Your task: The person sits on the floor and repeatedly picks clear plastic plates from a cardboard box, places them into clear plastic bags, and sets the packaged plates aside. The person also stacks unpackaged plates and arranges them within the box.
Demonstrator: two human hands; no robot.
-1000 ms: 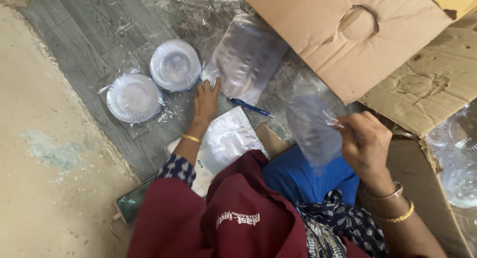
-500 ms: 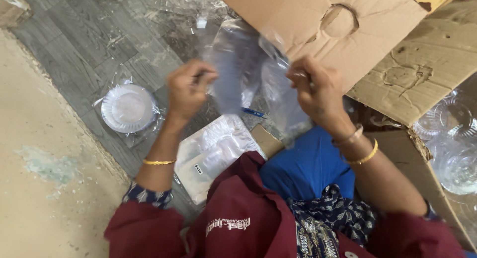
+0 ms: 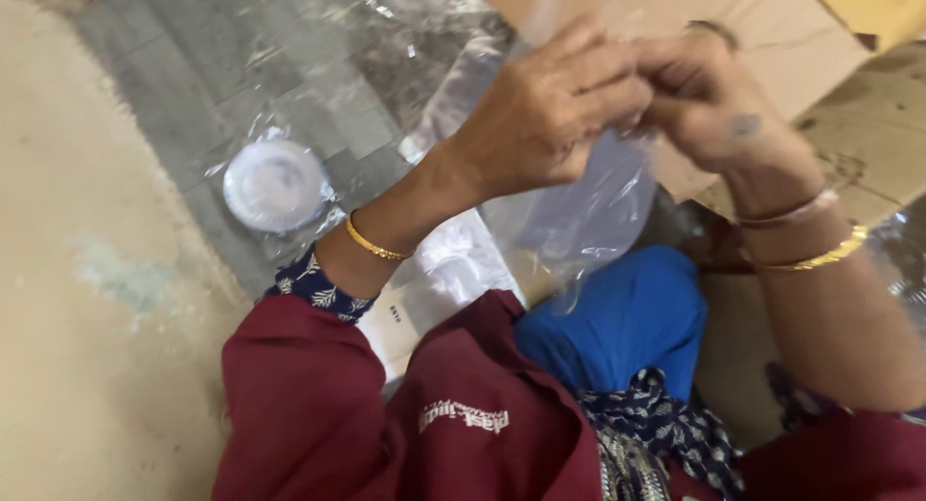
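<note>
Left hand (image 3: 545, 110) closed, fingers pinching the top edge of a thin clear plastic bag (image 3: 579, 207); right hand (image 3: 704, 101) closed on the same edge, just beside the left, knuckles almost touching. Both raised higher and drawn closer together than half a second ago, when held apart with the bag stretched between them. Bag now hanging down from the pinched top, crumpled, in front of a brown corrugated cardboard box flap (image 3: 733, 19) and above a blue cloth-covered knee (image 3: 627, 318). Gold bangle (image 3: 376, 243) on the left wrist, two gold bangles (image 3: 805, 236) on the right. On the grey plank floor (image 3: 193, 67), to the left, a round white plastic lid wrapped in clear film (image 3: 275, 185), lying flat and well apart from the hands; only one such lid in view, against two a second ago. Flat white packet (image 3: 439, 274) on the floor under the left forearm, partly hidden by a dark red sleeve (image 3: 309, 385)
</note>
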